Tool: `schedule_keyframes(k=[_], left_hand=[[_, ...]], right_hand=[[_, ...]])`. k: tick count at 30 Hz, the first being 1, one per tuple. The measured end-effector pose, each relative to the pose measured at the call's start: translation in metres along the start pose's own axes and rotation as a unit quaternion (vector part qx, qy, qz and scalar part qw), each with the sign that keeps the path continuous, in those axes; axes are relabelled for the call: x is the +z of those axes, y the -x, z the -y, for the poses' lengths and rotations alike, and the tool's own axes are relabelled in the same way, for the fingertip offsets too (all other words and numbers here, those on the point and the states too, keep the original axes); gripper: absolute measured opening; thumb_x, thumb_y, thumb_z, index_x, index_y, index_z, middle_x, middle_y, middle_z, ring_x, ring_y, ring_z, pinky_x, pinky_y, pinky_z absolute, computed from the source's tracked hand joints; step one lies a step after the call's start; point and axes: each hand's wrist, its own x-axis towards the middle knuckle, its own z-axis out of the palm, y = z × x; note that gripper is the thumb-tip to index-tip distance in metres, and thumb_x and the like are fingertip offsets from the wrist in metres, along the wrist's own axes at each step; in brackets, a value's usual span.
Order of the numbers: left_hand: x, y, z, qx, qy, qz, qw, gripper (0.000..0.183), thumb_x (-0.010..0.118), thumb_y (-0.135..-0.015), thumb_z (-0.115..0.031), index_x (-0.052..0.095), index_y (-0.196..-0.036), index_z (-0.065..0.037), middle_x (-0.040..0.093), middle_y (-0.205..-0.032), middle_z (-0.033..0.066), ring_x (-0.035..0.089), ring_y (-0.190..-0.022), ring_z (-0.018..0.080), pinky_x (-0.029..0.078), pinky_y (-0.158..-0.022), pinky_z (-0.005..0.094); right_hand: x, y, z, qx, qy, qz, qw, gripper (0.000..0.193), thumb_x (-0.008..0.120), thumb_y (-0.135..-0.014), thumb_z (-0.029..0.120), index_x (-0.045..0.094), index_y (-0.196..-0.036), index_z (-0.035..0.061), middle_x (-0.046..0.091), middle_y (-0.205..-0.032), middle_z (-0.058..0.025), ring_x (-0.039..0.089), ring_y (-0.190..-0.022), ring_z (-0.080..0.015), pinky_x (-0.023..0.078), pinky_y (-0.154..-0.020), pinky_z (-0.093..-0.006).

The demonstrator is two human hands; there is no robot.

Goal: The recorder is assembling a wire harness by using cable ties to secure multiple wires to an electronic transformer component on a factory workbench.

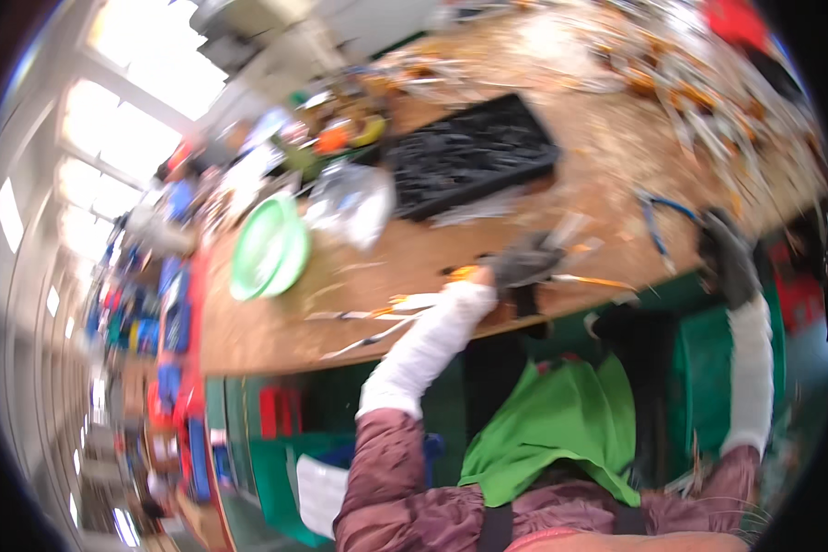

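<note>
In a dark glove, my left hand [526,261] is over the near part of the wooden bench [405,267]. Its fingers are smeared by motion, so their grip does not show. A thin orange-and-white cable [598,281] sticks out to the right of it, and several white cables [391,317] with orange parts lie to its left. My right hand [729,258], also gloved, hangs at the bench's right front edge with its fingers blurred. Just left of it is a blue V-shaped thing [655,213], perhaps a tool's handles; one end meets the glove, but whether it is held does not show.
A black tray [474,152] of small dark parts stands beyond my left hand. Left of it are a clear plastic bag [351,202] and a light green bowl [270,248]. Heaped cables [699,92] cover the far right. Green bins [722,368] stand below the bench.
</note>
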Motion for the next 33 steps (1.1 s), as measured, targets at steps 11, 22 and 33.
schedule_keyframes(k=[11,22,33], left_hand=[[0.009,0.009,-0.026,-0.04,0.081,-0.022,0.996,0.03,0.059,-0.085,-0.027,0.057,-0.1,-0.001,0.058,-0.075,0.0043,0.057,-0.062,0.0122,0.048,-0.055,0.0241],[0.004,0.017,-0.011,-0.04,0.075,-0.035,0.996,0.032,0.06,-0.084,-0.028,0.057,-0.098,0.0,0.061,-0.075,0.0054,0.057,-0.061,0.0113,0.048,-0.057,0.023],[0.003,0.006,-0.021,-0.04,0.092,-0.025,0.995,0.026,0.058,-0.085,-0.021,0.057,-0.1,0.001,0.06,-0.075,0.0052,0.056,-0.06,0.0107,0.047,-0.054,0.0231]], right_hand=[[0.011,-0.048,-0.019,-0.009,-0.014,0.053,0.998,0.025,0.054,-0.088,0.031,0.06,-0.091,0.0076,0.055,-0.061,0.0015,0.041,-0.042,-0.0026,0.028,-0.035,-0.0169],[0.05,-0.073,-0.017,0.004,0.099,0.07,0.993,0.038,0.057,-0.083,0.047,0.061,-0.082,0.0091,0.054,-0.057,0.0006,0.042,-0.042,-0.0043,0.029,-0.036,-0.0198],[0.054,-0.084,0.003,-0.038,0.162,0.123,0.978,0.041,0.056,-0.085,0.046,0.058,-0.08,0.0046,0.053,-0.06,0.0,0.046,-0.049,-0.0057,0.035,-0.043,-0.0208]])
